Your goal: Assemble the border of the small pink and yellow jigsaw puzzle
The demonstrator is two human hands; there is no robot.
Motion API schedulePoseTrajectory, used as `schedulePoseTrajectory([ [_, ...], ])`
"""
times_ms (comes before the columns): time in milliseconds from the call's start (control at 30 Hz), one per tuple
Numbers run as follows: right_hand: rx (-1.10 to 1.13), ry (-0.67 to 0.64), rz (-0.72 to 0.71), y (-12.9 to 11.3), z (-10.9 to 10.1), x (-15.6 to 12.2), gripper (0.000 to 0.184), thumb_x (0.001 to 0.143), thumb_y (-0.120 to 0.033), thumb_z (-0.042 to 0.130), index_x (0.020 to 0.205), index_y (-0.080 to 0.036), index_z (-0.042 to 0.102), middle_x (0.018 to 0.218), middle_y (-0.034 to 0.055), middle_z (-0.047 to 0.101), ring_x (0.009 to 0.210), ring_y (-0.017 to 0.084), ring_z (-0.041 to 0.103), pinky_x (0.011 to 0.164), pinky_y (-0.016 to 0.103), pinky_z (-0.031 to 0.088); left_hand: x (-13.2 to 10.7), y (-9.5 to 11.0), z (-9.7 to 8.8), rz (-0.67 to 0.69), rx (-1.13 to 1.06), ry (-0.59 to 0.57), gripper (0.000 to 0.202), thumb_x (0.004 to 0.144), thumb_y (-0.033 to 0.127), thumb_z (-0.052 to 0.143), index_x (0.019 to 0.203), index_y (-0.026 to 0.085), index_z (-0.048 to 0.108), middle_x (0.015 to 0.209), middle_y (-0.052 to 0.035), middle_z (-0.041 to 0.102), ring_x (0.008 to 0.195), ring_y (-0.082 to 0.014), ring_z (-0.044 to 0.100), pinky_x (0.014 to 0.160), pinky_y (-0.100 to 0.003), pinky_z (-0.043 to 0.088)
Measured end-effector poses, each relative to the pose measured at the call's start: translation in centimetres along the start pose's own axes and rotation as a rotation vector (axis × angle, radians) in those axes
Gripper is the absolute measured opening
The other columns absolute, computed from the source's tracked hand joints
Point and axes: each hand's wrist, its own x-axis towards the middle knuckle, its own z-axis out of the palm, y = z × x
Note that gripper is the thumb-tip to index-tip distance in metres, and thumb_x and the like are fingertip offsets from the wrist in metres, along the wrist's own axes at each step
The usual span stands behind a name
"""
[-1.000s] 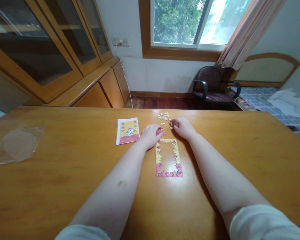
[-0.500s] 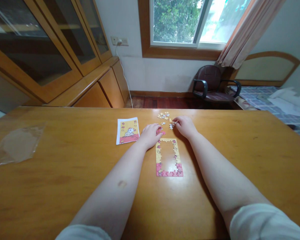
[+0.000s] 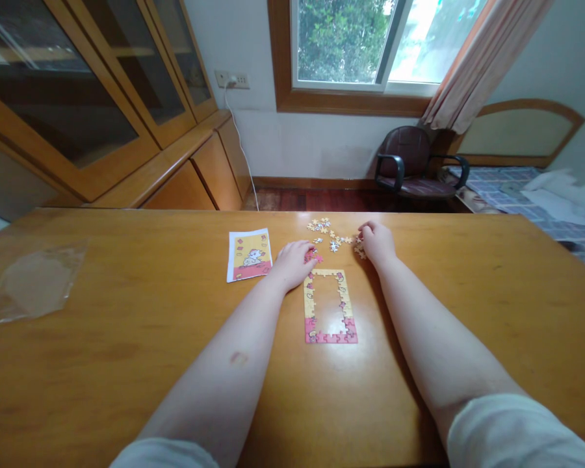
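A jigsaw border [image 3: 348, 302], yellow above and pink below, lies on the table as a rectangle with a bare middle. Just beyond its top left corner, my left hand [image 3: 292, 265] rests with fingers stretched out beside a small cluster of pink puzzle pieces [image 3: 316, 258]. My right hand [image 3: 379, 244] is farther right, its fingers curled together over several loose puzzle pieces [image 3: 359, 248]; what they pinch, if anything, is hidden. Between the hands are yellow and white puzzle pieces [image 3: 334, 246], with another pile of pieces [image 3: 319, 225] near the far table edge.
A picture card [image 3: 250, 257] of a white animal on yellow and pink lies left of my left hand. A clear plastic bag [image 3: 34, 279] sits on the table [image 3: 141, 292] at far left. Beyond the table are a chair [image 3: 409, 159], a cabinet [image 3: 175, 156] and a bed.
My right hand has moved right, away from the middle pieces, and more loose pieces now show in a line beside it. My left hand has stayed in place.
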Motion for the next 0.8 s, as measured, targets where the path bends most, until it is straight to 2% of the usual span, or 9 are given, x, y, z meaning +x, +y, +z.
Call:
schedulePoseTrajectory([
  [133, -0.033, -0.071, 0.061, -0.3, -0.6, 0.0, 0.036, 0.085, -0.034, 0.036, 0.064, -0.018, 0.062, 0.055, 0.0036, 0.062, 0.056, 0.017, 0.056, 0.056, 0.026, 0.037, 0.0, 0.0, 0.1, -0.005, 0.000, -0.003, 0.039, 0.088, 0.036, 0.052, 0.123, 0.019, 0.057, 0.133, -0.0085, 0.055, 0.124, -0.0248, 0.047, 0.108, -0.039, 0.035],
  [200, -0.127, -0.140, 0.045, -0.6, -0.8, 0.0, 0.046, 0.088, -0.041, 0.036, 0.056, -0.019, 0.059, 0.047, 0.0041, 0.057, 0.054, 0.018, 0.055, 0.057, 0.027, 0.037, 0.1, -0.1, 0.1, -0.003, -0.002, -0.003, 0.040, 0.088, 0.036, 0.051, 0.123, 0.019, 0.057, 0.134, -0.0085, 0.055, 0.125, -0.0249, 0.047, 0.109, -0.039, 0.035],
  [300, -0.236, -0.197, -0.012, -0.8, -0.6, -0.1, 0.049, 0.090, -0.046, 0.037, 0.054, -0.019, 0.059, 0.047, 0.0054, 0.058, 0.055, 0.018, 0.057, 0.058, 0.027, 0.037, 0.1, -0.2, 0.2, 0.005, -0.005, -0.001, 0.040, 0.088, 0.037, 0.051, 0.122, 0.019, 0.058, 0.134, -0.0083, 0.054, 0.125, -0.0253, 0.047, 0.108, -0.040, 0.035],
  [367, -0.236, -0.180, -0.029, -0.7, -0.5, -0.1, 0.048, 0.090, -0.045, 0.037, 0.057, -0.019, 0.060, 0.051, 0.0060, 0.061, 0.056, 0.018, 0.057, 0.058, 0.027, 0.037, 0.1, -0.2, 0.2, 0.009, -0.004, 0.000, 0.040, 0.088, 0.037, 0.050, 0.123, 0.019, 0.058, 0.134, -0.0084, 0.055, 0.124, -0.0257, 0.047, 0.108, -0.041, 0.035],
  [467, -0.147, -0.064, -0.010, -0.3, -0.5, 0.2, 0.049, 0.092, -0.047, 0.035, 0.061, -0.019, 0.061, 0.056, 0.0059, 0.065, 0.058, 0.018, 0.059, 0.058, 0.027, 0.039, 0.1, -0.1, 0.1, 0.006, -0.002, -0.003, 0.039, 0.088, 0.036, 0.050, 0.122, 0.019, 0.058, 0.133, -0.0081, 0.055, 0.124, -0.0253, 0.047, 0.108, -0.040, 0.035],
  [567, -0.091, -0.005, 0.030, 0.0, -1.1, 0.5, 0.053, 0.092, -0.050, 0.033, 0.056, -0.019, 0.058, 0.051, 0.0054, 0.062, 0.056, 0.018, 0.059, 0.057, 0.027, 0.041, 0.1, -0.1, 0.1, 0.001, -0.005, -0.009, 0.039, 0.088, 0.036, 0.050, 0.122, 0.019, 0.058, 0.133, -0.0075, 0.055, 0.124, -0.0251, 0.047, 0.108, -0.040, 0.035],
  [633, -0.079, -0.135, 0.084, 0.0, -1.6, 0.6, 0.053, 0.091, -0.051, 0.038, 0.051, -0.019, 0.055, 0.044, 0.0049, 0.057, 0.047, 0.017, 0.056, 0.053, 0.027, 0.041, 0.1, -0.1, 0.1, -0.004, -0.007, -0.009, 0.040, 0.088, 0.037, 0.050, 0.123, 0.019, 0.058, 0.134, -0.0075, 0.055, 0.124, -0.0252, 0.047, 0.108, -0.040, 0.035],
  [733, -0.037, -0.491, 0.238, -0.3, -1.9, 0.7, 0.049, 0.088, -0.048, 0.049, 0.049, -0.019, 0.054, 0.041, 0.0058, 0.057, 0.035, 0.015, 0.050, 0.042, 0.027, 0.038, 0.1, -0.1, 0.1, -0.006, -0.012, -0.010, 0.041, 0.088, 0.037, 0.050, 0.124, 0.018, 0.057, 0.134, -0.0087, 0.055, 0.125, -0.0255, 0.047, 0.108, -0.040, 0.035],
  [800, 0.023, -0.596, 0.338, -0.4, -1.8, 0.7, 0.045, 0.087, -0.046, 0.052, 0.052, -0.017, 0.056, 0.043, 0.0077, 0.060, 0.034, 0.015, 0.051, 0.039, 0.026, 0.038, 0.1, -0.1, 0.1, -0.007, -0.014, -0.014, 0.042, 0.088, 0.037, 0.050, 0.124, 0.018, 0.057, 0.134, -0.0089, 0.054, 0.125, -0.0258, 0.046, 0.108, -0.040, 0.035],
])
